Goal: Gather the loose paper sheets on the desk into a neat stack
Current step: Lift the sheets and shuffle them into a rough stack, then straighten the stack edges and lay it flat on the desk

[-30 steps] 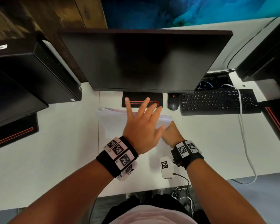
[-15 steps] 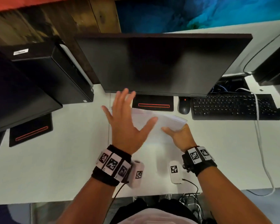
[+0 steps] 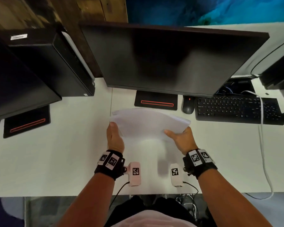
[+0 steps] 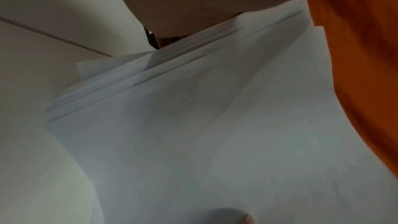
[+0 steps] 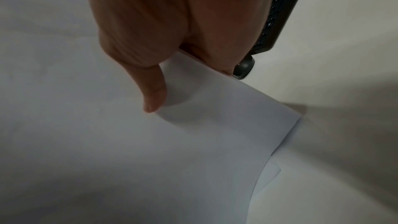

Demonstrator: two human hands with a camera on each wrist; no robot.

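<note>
Head view: your left hand (image 3: 114, 136) and right hand (image 3: 181, 138) grip the white paper stack (image 3: 147, 122) at frame centre, one hand on each near corner, thumbs on top, other fingers hidden under the sheets. Stack bows upward in the middle above the white desk (image 3: 56, 153); far edges look uneven. Black monitor (image 3: 167, 58) fills the upper centre, black mouse (image 3: 188, 107) and black keyboard (image 3: 236, 110) sit at centre right, well apart from the stack.

Left wrist view: paper stack (image 4: 215, 125) fills the frame, sheet edges fanned and misaligned at upper centre. Left thumb tip (image 4: 232, 215) presses on the top sheet at the bottom edge.

Right wrist view: right thumb (image 5: 154, 94) presses down on the top sheet (image 5: 107, 125), fingers curled under the stack edge. One lower sheet's corner sticks out at lower right.
</note>
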